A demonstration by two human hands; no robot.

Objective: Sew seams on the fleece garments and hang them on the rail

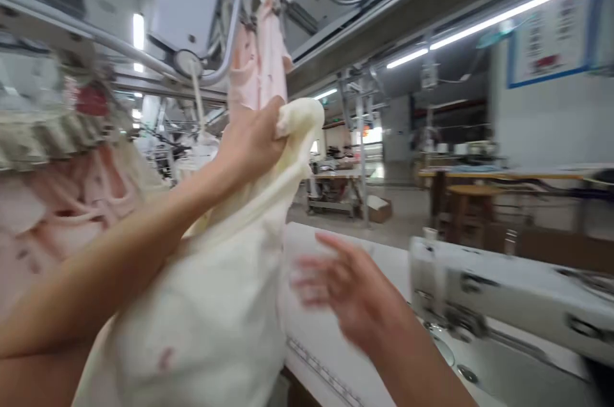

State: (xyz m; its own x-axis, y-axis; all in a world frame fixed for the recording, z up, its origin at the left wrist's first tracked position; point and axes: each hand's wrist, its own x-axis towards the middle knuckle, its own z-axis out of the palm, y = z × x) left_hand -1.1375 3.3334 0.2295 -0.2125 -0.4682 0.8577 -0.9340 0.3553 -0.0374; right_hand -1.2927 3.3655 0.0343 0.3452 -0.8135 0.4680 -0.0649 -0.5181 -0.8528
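Observation:
My left hand is raised high and closed around the top of a cream fabric piece, which hangs down from the grip in a long bunch. Just above that hand, pale pink garments dangle from an overhead hanger clip. My right hand hovers lower, to the right of the hanging cream fabric, its fingers spread apart and blurred by motion, holding nothing. It is over the white work table and close to the sewing machine.
More pink garments hang at the left on an overhead rail system. A white sewing machine lies across the right side of the table. Behind are a factory floor, wooden tables and metal frames.

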